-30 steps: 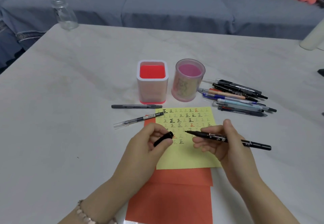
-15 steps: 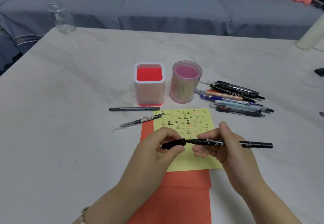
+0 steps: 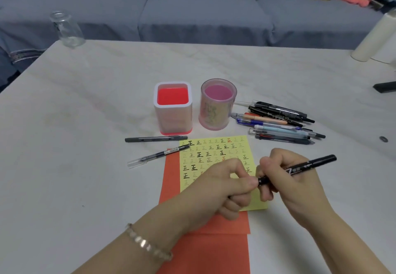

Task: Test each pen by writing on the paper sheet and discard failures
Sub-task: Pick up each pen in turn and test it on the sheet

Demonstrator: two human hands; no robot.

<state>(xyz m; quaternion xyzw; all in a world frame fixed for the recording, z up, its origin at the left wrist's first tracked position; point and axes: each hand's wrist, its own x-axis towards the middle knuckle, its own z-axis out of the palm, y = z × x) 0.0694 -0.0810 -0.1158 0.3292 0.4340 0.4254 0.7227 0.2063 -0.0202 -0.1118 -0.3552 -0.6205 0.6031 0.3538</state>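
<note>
You wore 1 beaded bracelet [image 3: 150,244] on your left wrist, its pale, glossy beads strung in 1 row; your 2 forearms were bare.

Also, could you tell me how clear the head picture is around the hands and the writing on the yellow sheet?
Head view: soft, even light, only faint shadows under the left hand and right hand, no strong glare on the table; bold characters on the yellow sheet read sharply, the fainter ones barely; the label on the black pen is too soft to read.
</note>
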